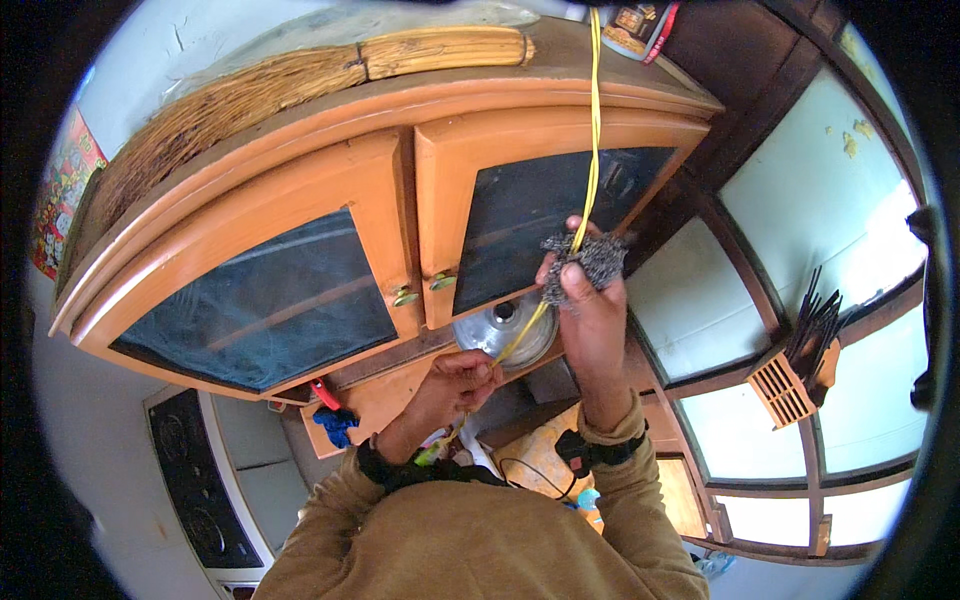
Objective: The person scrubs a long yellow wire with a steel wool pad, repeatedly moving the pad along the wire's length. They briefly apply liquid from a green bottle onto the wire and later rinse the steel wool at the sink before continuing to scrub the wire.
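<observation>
A yellow cord runs down from the top of the view, past the front of a wooden cabinet. My right hand wraps a grey scouring pad, probably steel wool, around the cord, with the thumb pressed on it. Below and to the left, my left hand pinches the lower part of the same cord, whose end hangs beneath the fingers. Behind the cord, between the hands, shows a round metal lid with a dark knob. The cabinet's two glazed doors are closed.
On the cabinet top lie a straw broom and a printed container. A slatted chopstick holder hangs by the window frame at right. A gas stove stands at lower left. A blue cloth lies on the wooden shelf.
</observation>
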{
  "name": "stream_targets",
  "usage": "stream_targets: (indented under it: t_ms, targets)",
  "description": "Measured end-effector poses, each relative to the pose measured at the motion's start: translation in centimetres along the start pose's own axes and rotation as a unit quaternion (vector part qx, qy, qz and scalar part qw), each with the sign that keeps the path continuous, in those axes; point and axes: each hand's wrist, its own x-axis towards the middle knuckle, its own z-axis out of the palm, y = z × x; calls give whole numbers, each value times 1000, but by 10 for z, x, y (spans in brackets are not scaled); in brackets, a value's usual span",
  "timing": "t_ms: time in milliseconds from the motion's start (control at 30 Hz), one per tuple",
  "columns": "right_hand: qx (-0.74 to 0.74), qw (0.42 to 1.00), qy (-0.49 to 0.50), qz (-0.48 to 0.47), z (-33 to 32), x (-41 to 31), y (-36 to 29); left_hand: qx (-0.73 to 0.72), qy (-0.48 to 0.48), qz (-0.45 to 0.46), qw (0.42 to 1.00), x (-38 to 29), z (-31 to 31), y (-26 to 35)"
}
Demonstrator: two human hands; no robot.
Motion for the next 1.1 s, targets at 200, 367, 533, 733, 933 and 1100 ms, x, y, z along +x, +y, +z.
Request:
stream_targets:
  t_ms: [200,367,533,733,933,1100]
  targets:
    - [-201,975,-78,43,15,-47,36,-56,53,-9,997,9,-6,11]
    - [-79,990,-92,74,-12,-45,37,-75,-35,-6,997,10,-6,5]
    - [-209,959,-165,100,-9,-43,19,-129,-78,-34,988,11,-6,-6]
    - [-44,996,-67,40,-16,-19,-15,-107,-174,-116,972,2,-3,-17]
    - [-175,932,-293,123,-10,-27,-12,-81,-33,-53,995,3,4,-7]
    - [-120,948,-281,91,-4,-34,-16,-46,-39,-11,998,-1,13,7]
